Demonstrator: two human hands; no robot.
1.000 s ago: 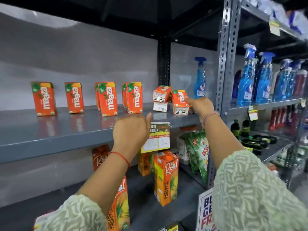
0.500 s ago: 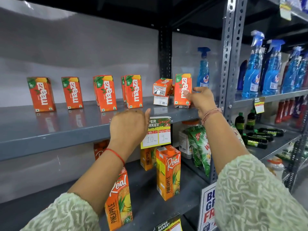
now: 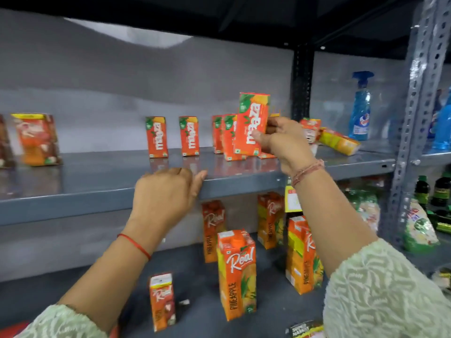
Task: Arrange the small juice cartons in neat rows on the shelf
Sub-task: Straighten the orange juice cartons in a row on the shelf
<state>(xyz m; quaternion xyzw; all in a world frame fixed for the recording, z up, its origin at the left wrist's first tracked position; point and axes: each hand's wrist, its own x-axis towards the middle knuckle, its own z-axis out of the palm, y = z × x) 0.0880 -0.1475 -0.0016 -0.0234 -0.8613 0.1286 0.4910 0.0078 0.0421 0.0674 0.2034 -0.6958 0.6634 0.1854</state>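
Note:
My right hand (image 3: 284,140) is shut on a small orange Maaza carton (image 3: 251,123), held upright just above the grey shelf (image 3: 102,181). Behind it, several Maaza cartons stand in a loose row: one (image 3: 157,137), another (image 3: 189,135), and a pair (image 3: 225,136) partly hidden by the held one. To the right, one carton (image 3: 311,129) stands behind my hand and another (image 3: 339,141) lies on its side. My left hand (image 3: 168,193) rests on the shelf's front edge, fingers curled, holding nothing.
A larger juice carton (image 3: 36,140) stands at the shelf's left. Tall Real pineapple cartons (image 3: 236,274) fill the lower shelf. A blue spray bottle (image 3: 360,106) stands at the back right beside a perforated metal upright (image 3: 412,106). Dark bottles and packets sit on the neighbouring rack.
My right hand has lifted the Maaza carton and carried it left toward the standing row. The view has swung left and closer. My left hand has settled on the shelf edge.

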